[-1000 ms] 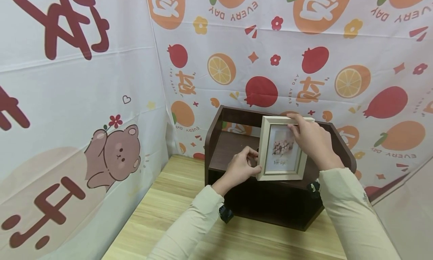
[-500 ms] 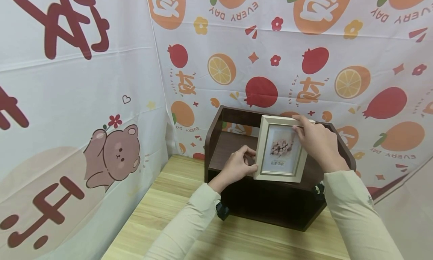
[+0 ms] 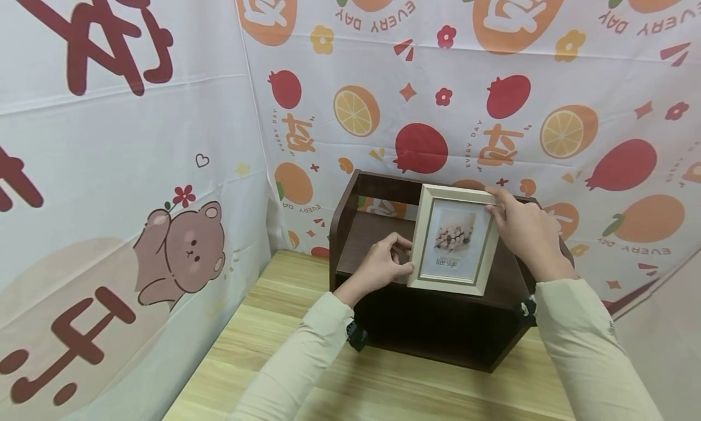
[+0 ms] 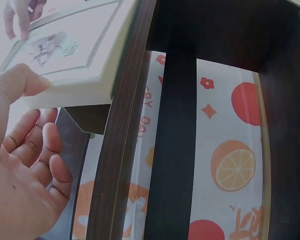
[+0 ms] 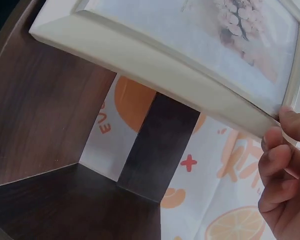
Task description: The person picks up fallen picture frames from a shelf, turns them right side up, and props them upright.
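Observation:
A cream picture frame (image 3: 451,250) with a floral print stands on the upper board of a dark brown desk shelf (image 3: 375,238), leaning slightly sideways. At its lower left edge, my left hand (image 3: 378,266) pinches the frame, thumb in front. In the left wrist view that thumb (image 4: 27,82) presses the frame's side (image 4: 80,95), while the other fingers curl beneath. The upper right corner is held by my right hand (image 3: 528,232). From the right wrist view, its thumb (image 5: 292,122) and fingertips grip the frame's corner.
The shelf stands on a light wood-grain table (image 3: 290,293). Behind it hangs a fruit-printed cloth (image 3: 416,74), and a white cloth with a bear (image 3: 191,250) covers the left side. The shelf's lower compartment (image 3: 427,327) is dark inside.
The picture frame has shifted slightly left and turned to face the camera more squarely. My right hand has slid right to its corner; my left hand has moved a little left.

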Action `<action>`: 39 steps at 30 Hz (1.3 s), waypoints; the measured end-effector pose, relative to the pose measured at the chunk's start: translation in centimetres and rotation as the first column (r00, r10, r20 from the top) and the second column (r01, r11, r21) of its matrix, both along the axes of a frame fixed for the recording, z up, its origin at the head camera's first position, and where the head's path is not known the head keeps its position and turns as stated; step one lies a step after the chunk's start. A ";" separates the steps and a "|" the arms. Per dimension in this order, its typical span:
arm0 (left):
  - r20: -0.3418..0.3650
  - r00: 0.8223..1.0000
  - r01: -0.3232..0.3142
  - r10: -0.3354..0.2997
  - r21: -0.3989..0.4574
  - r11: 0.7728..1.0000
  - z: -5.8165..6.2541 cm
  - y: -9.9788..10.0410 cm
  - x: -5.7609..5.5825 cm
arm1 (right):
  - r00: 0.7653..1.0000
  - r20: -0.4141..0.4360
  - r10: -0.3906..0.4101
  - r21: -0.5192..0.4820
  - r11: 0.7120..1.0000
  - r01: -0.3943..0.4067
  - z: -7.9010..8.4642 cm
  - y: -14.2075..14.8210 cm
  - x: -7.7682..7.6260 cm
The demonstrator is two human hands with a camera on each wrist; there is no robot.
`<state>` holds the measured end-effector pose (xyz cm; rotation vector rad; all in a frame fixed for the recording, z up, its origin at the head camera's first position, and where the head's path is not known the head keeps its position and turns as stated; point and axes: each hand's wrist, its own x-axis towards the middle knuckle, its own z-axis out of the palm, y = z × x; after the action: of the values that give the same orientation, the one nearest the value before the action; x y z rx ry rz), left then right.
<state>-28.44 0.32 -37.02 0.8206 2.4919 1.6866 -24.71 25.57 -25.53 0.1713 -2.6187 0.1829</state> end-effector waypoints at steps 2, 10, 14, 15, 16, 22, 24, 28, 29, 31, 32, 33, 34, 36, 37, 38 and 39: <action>0.004 1.000 0.005 -0.005 -0.001 1.000 -0.1 0.0 -0.1 | 1.000 0.001 -0.005 -0.003 1.000 0.005 -0.1 0.1 0.0; 0.014 1.000 0.027 -0.027 0.008 1.000 0.1 -0.3 -0.5 | 0.999 0.040 -0.032 -0.011 0.999 0.032 0.0 0.3 0.2; 0.028 0.999 0.034 -0.035 0.021 0.999 0.2 -0.3 -0.7 | 0.998 0.048 -0.037 -0.012 0.999 0.038 -0.2 0.4 0.3; 0.034 0.999 0.039 -0.040 0.026 0.999 0.2 -0.3 -0.7 | 0.998 0.046 -0.039 -0.016 0.999 0.040 -0.2 0.5 0.3; 0.039 0.998 0.042 -0.043 0.029 0.999 0.2 -0.2 -0.7 | 0.998 0.044 -0.041 -0.020 0.999 0.042 -0.3 0.5 0.3; 0.068 0.997 0.043 -0.046 0.046 0.998 0.1 -0.3 -1.1 | 0.999 0.031 -0.014 -0.063 0.998 0.016 -0.8 0.5 0.3; 0.072 0.997 0.039 -0.042 0.045 0.998 0.0 -0.3 -1.3 | 1.000 0.026 -0.003 -0.072 0.997 0.005 -0.9 0.4 0.3; 0.076 0.996 0.035 -0.038 0.044 0.998 -0.2 -0.4 -1.6 | 1.000 0.022 -0.004 -0.087 0.996 0.006 -1.0 0.2 0.3; 0.078 0.996 0.035 -0.038 0.046 0.998 -0.2 -0.4 -1.7 | 1.000 0.021 -0.004 -0.091 0.996 0.006 -1.0 0.2 0.4; 0.079 0.996 0.033 -0.036 0.047 0.998 -0.1 -0.5 -1.7 | 1.000 0.018 -0.003 -0.097 0.995 0.005 -1.1 0.1 0.4; 0.079 0.996 0.031 -0.035 0.047 0.998 -0.1 -0.5 -1.7 | 1.000 0.016 -0.001 -0.100 0.995 0.003 -1.1 0.1 0.4; 0.077 0.996 0.031 -0.035 0.047 0.998 -0.1 -0.4 -1.8 | 1.000 0.014 -0.001 -0.101 0.995 0.002 -1.1 0.1 0.4; 0.077 0.996 0.032 -0.035 0.046 0.998 0.0 -0.4 -1.8 | 1.000 0.011 0.000 -0.104 0.995 0.001 -1.2 0.1 0.4; 0.074 0.997 0.036 -0.039 0.042 0.998 0.0 -0.4 -1.8 | 1.000 0.007 0.000 -0.108 0.994 0.001 -1.3 0.1 0.4; 0.071 0.997 0.040 -0.043 0.041 0.998 0.0 -0.4 -1.8 | 1.000 0.006 -0.001 -0.110 0.994 0.001 -1.3 0.1 0.4; 0.069 0.997 0.042 -0.044 0.039 0.998 0.0 -0.4 -1.8 | 1.000 0.005 -0.002 -0.111 0.994 0.003 -1.4 0.1 0.4; 0.066 0.997 0.044 -0.047 0.037 0.998 0.0 -0.5 -1.8 | 1.000 0.005 -0.004 -0.112 0.994 0.005 -1.4 0.1 0.4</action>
<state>-30.23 -0.13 -37.00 0.8032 2.3885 1.7185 -24.36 25.68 -26.93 0.1261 -2.6046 0.3276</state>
